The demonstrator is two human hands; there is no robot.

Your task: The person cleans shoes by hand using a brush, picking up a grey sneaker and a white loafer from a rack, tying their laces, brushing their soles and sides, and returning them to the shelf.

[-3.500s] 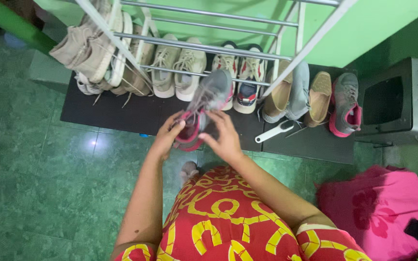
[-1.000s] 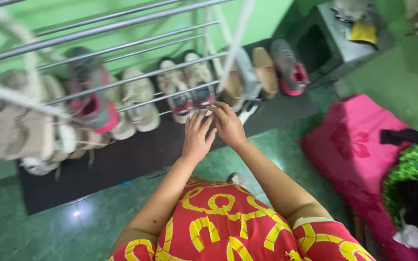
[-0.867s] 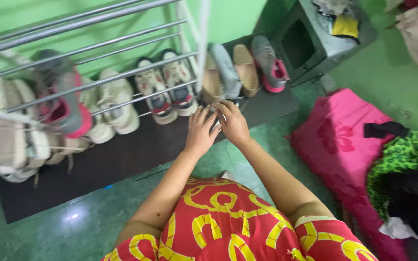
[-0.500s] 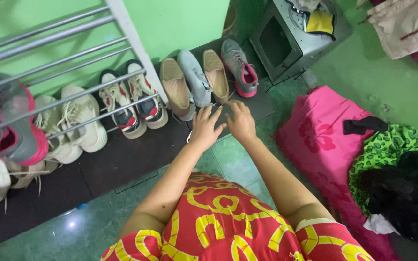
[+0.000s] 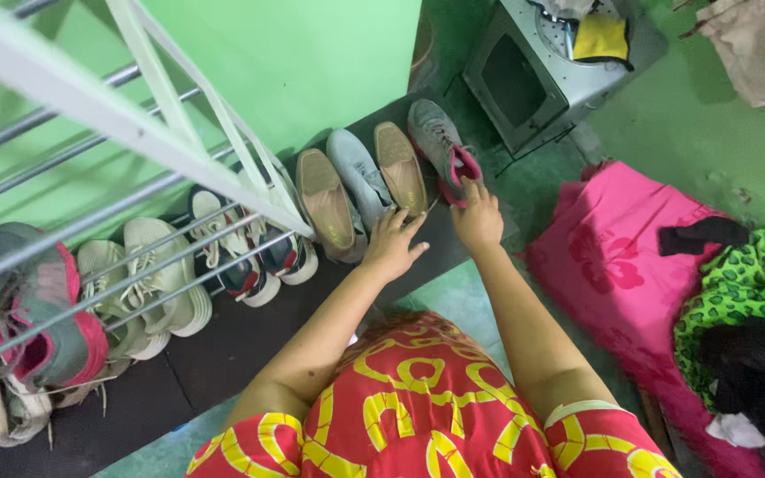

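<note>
A white and grey metal shoe rack (image 5: 135,133) fills the picture from 9 to 11 o'clock, against a green wall (image 5: 312,53). Under it, a dark floor mat (image 5: 250,327) runs from 7 o'clock up to 1 o'clock and carries all the shoes. At 3 o'clock a pink cloth bundle (image 5: 613,257) lies on the green floor, with a green spotted cloth (image 5: 737,283) on its right side. At 1 o'clock stands a grey metal box (image 5: 533,71) with a yellow cloth (image 5: 601,37) on top.

At 8 o'clock a grey and pink sneaker (image 5: 46,310) sits on the rack bars. This looks like the mate of the grey sneaker with pink lining (image 5: 440,146) at 12 o'clock, which stands last in the row on the mat. Left of it are two tan flat shoes (image 5: 400,168) with a pale blue shoe (image 5: 360,177) between them, then white sneakers (image 5: 152,283) further to 9 o'clock.

The right hand (image 5: 478,217) reaches to the heel of the grey sneaker with pink lining; its fingertips touch the pink collar, the fingers curled a little, not yet closed around it. The left hand (image 5: 391,248) is open with spread fingers, just beside the tan flat shoes, and holds nothing.
</note>
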